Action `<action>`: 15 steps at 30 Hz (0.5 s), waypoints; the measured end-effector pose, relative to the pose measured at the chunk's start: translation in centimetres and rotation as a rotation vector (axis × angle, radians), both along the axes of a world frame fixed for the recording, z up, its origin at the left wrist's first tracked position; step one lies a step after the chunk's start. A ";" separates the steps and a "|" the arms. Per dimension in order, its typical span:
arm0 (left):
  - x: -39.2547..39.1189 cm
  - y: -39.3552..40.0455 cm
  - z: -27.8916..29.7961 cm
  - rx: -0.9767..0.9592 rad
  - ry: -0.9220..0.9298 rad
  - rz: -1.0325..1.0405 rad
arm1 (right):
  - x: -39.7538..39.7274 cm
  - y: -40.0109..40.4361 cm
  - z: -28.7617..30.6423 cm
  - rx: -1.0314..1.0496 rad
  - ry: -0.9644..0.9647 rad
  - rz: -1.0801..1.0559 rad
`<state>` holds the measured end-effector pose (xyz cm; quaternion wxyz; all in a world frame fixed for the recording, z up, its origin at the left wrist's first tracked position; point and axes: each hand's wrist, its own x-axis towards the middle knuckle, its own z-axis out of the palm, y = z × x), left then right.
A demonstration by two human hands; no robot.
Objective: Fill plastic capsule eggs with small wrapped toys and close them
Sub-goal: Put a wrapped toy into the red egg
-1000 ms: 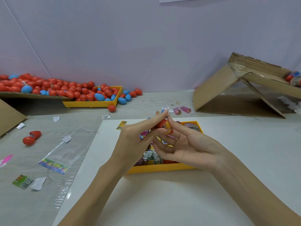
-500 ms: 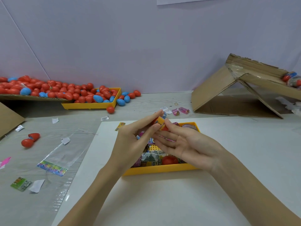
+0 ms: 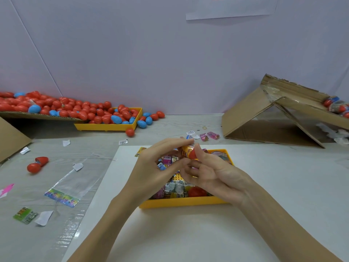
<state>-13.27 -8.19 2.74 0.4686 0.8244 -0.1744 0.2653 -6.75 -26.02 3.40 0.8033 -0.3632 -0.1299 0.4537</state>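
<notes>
Two bare arms reaching forward over a white sheet (image 3: 188,233) on the table. Just past them, a yellow tray (image 3: 181,203) full of small wrapped toys (image 3: 174,188), with a red egg half (image 3: 196,191) lying among them near the front wall.

Above the tray, both hands together. Left hand (image 3: 151,167) with finger and thumb stretched out long, pinching the left end of a wrapped toy (image 3: 186,150). Right hand (image 3: 213,173) palm up, thumb pressed on a red egg piece (image 3: 193,154), other fingers loosely bent and spread a little. Toy in yellow and orange wrap stuck partway into the red piece, held up over the far part of the tray. Cannot tell how deep it goes.

To the left on the grey table (image 3: 94,140): a clear bag (image 3: 69,184) with a bright strip at one end, a green card (image 3: 24,214), scraps of white paper (image 3: 44,217), a pink scrap (image 3: 6,189) at the edge. Farther left, an open red egg (image 3: 37,164), its two halves joined and lying side by side.

Beyond the tray, a few loose pink wrapped toys (image 3: 208,136) and white tags (image 3: 190,132).

Far left by the wall, a second yellow tray (image 3: 107,126) and a flat cardboard piece (image 3: 28,115), both heaped with red and blue eggs (image 3: 85,110). One red egg (image 3: 130,132) alone just in front of that tray.

Far right, a cardboard box (image 3: 264,114) tipped like a tent, with some eggs (image 3: 338,106) in a bag on top at the edge.

Behind it all, a pale wall (image 3: 151,53) with a white paper (image 3: 230,8) stuck up high.
</notes>
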 end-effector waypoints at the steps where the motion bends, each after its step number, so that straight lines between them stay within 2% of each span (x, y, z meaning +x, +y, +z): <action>1: 0.0 0.1 -0.1 0.017 -0.021 0.010 | 0.0 0.0 -0.1 0.007 0.001 0.003; 15: 0.1 -0.2 -0.3 0.031 -0.127 0.083 | -0.4 0.2 -0.2 0.003 -0.001 -0.035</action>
